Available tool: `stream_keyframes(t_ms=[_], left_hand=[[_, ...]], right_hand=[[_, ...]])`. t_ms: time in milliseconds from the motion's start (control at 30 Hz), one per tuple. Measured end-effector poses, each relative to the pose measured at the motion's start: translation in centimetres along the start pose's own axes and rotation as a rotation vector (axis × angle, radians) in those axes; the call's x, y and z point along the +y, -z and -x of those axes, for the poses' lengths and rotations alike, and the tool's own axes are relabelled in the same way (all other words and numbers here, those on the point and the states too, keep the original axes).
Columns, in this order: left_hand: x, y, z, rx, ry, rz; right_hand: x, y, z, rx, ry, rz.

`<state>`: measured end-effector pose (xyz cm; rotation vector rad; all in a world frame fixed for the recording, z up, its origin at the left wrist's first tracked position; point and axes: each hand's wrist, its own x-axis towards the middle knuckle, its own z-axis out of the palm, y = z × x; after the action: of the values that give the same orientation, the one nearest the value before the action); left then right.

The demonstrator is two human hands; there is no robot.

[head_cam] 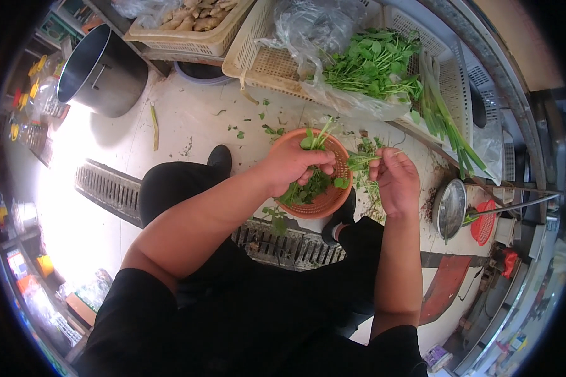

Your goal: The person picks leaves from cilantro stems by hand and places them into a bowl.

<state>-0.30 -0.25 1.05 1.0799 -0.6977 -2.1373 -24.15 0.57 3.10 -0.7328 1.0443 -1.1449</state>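
My left hand (298, 167) grips a small bunch of leafy green stems (317, 140) over an orange plastic basket (311, 214). Loose green leaves (306, 191) lie inside that basket, partly hidden by the hand and forearm. To the right of the basket's rim, my right hand (396, 176) pinches a leafy green sprig (364, 161) between thumb and fingers. The basket stands on the floor between my feet. Plucked stems and leaf scraps (371, 188) are scattered on the floor beneath the right hand.
A cream plastic crate (269, 80) ahead holds clear bags and a heap of leafy greens (368, 61), with scallions (445, 113) at its right. Ginger (198, 16) fills another crate. A steel pot (118, 75) stands left, a metal bowl (450, 207) right. A drain grate (287, 247) crosses the floor.
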Motion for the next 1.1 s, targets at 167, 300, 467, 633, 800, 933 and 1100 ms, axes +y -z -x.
stream_keyframes(t_ms=[167,300,467,633,800,933,1100], left_hand=[[-0.2,-0.6,0.3,-0.032,0.013,-0.093],[-0.9,-0.4,0.0,-0.039,0.011,-0.135],[-0.7,-0.4,0.0,-0.044,-0.041,-0.093],[0.0,-1.1,0.8,-0.072,-0.008,-0.123],[-1.8,-0.4,0.0,0.004,-0.129,-0.207],[-1.2,-0.3,0.1,-0.123,-0.098,-0.229],[-0.6,-0.5,0.4,-0.130,0.034,-0.185]], right_hand=[[0.6,-0.4,0.2,-0.038,0.033,0.146],[1.2,-0.7,0.3,-0.073,0.068,0.255],[1.3,-0.8,0.2,-0.040,0.068,0.188],[1.7,-0.4,0.1,-0.025,-0.013,0.122],[0.9,-0.2,0.1,-0.169,-0.133,0.077],[0.8,-0.3,0.1,-0.215,-0.086,0.164],[1.0,0.0,0.2,-0.283,-0.078,0.314]])
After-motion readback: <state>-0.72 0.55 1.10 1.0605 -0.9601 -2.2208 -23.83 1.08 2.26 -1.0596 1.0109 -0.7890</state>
